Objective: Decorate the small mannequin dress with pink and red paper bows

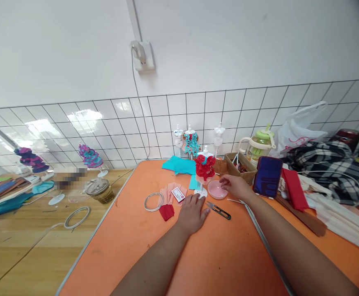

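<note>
A small white dress form in a red ruffled fabric dress (204, 167) stands upright on a round white base (200, 192). My left hand (193, 213) lies flat on the table, fingers spread, the fingertips at the front edge of that base. Over the right rim of a shallow pink dish (215, 189) is my right hand (235, 187), fingertips pinched together; anything between them is too small to see. Black-handled thread snips (221, 211) lie right of my left hand. Left of it are a white card packet (178, 195), pale pink fabric pieces (166, 195) and a red fabric piece (166, 212).
A hoop-shaped ring (153, 202) lies at left. Turquoise fabric (179, 165) and more dress forms (219, 137) stand behind. Rightward are a cardboard box (247, 176), a phone (268, 176), a lidded jug (259, 148) and red cloth (295, 189). A wooden table (40, 242) adjoins at left.
</note>
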`<state>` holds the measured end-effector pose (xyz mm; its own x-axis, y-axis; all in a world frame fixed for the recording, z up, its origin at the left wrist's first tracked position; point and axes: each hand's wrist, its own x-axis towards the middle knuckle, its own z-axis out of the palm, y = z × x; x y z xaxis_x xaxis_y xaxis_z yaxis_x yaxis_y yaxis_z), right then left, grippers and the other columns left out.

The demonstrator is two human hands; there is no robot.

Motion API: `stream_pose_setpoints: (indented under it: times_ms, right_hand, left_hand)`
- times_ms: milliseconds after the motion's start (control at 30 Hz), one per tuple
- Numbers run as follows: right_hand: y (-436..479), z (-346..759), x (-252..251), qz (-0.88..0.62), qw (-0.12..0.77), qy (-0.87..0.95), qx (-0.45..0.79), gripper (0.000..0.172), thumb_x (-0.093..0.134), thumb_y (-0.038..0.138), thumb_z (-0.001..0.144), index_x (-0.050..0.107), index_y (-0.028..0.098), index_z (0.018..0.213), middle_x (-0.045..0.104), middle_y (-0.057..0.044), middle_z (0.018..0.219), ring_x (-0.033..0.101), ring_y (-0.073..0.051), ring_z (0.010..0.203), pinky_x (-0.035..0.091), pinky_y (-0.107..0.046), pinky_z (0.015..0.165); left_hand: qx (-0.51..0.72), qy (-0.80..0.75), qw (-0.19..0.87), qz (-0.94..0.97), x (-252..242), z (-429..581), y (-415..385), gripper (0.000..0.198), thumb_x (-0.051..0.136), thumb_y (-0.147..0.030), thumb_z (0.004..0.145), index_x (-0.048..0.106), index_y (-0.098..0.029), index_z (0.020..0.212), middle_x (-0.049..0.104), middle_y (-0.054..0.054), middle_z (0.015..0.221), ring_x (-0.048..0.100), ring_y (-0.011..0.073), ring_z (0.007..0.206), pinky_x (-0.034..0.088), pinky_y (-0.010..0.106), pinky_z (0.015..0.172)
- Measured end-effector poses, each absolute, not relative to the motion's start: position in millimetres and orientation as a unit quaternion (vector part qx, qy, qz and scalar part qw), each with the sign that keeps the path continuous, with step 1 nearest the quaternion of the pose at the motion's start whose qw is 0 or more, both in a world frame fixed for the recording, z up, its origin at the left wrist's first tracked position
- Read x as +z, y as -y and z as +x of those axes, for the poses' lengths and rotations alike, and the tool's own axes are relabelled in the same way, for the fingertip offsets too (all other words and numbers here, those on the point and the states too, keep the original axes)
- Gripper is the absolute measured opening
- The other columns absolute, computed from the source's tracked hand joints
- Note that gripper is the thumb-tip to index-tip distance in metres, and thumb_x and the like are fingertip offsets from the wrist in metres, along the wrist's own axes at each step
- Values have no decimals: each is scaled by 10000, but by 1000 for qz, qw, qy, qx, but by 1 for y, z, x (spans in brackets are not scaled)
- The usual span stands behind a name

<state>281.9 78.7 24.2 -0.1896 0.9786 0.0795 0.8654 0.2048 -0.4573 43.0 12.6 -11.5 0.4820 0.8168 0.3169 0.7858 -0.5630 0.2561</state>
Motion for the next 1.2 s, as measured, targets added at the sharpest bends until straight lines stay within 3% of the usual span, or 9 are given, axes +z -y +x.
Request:
stream_pose_setpoints:
  times_ms: [100, 167, 367, 467, 633, 800, 1200]
  right_hand:
    - [-77, 288, 16, -592, 273, 718, 245, 204, 528, 161, 767, 585, 212, 957, 702, -13, 895, 653, -138, 833, 457, -222, 728]
    - [-74, 287, 15, -594, 273, 713, 255, 217, 511, 161, 782, 582, 212, 981, 703, -15, 912, 653, -137, 852, 458, -222, 735]
    - [-72, 267, 30, -622, 97, 770, 103, 262, 520, 222, 795, 611, 246, 1040, 682, -28, 992, 624, -168, 905, 422, -227, 700]
    - [-76, 261, 39, -619, 66, 779, 76, 279, 548, 211, 769, 639, 240, 1031, 668, -62, 1021, 607, -205, 945, 413, -262, 737]
    - [-79, 256, 46, -609, -17, 791, 52, 167, 568, 150, 716, 719, 171, 784, 684, -140, 903, 637, -266, 853, 438, -324, 704]
    - [-82, 248, 42, -602, -59, 795, 42, 183, 575, 124, 696, 722, 127, 805, 685, -191, 889, 644, -293, 852, 455, -351, 707]
    - [-88, 266, 45, -595, 0, 801, 74, 174, 531, 210, 745, 664, 217, 856, 684, -33, 874, 620, -167, 801, 372, -216, 603]
  left_hand:
    - [205, -465, 37, 860, -12, 43, -12, 451, 356, -477, 897, 448, -241, 1270, 469, 91, 1266, 413, 259, 1139, 345, 439, 966]
    - [203, -465, 37, 861, -13, 42, -12, 456, 355, -478, 897, 445, -241, 1276, 468, 93, 1268, 411, 260, 1142, 344, 441, 969]
    - [201, -466, 34, 861, -12, 42, -10, 459, 355, -478, 896, 438, -247, 1284, 472, 91, 1268, 413, 258, 1145, 345, 441, 972]
    - [200, -465, 34, 862, -12, 42, -10, 453, 355, -476, 897, 449, -242, 1274, 474, 90, 1268, 415, 259, 1142, 344, 442, 974]
    - [204, -465, 35, 861, -12, 42, -12, 440, 359, -469, 898, 456, -242, 1263, 475, 87, 1264, 415, 255, 1144, 346, 437, 976]
    - [208, -467, 41, 858, -11, 43, -12, 433, 376, -467, 893, 460, -241, 1253, 482, 84, 1247, 420, 253, 1136, 355, 436, 975]
    - [208, -467, 49, 858, -13, 43, -14, 432, 367, -467, 898, 451, -247, 1260, 470, 83, 1258, 410, 249, 1146, 349, 429, 976]
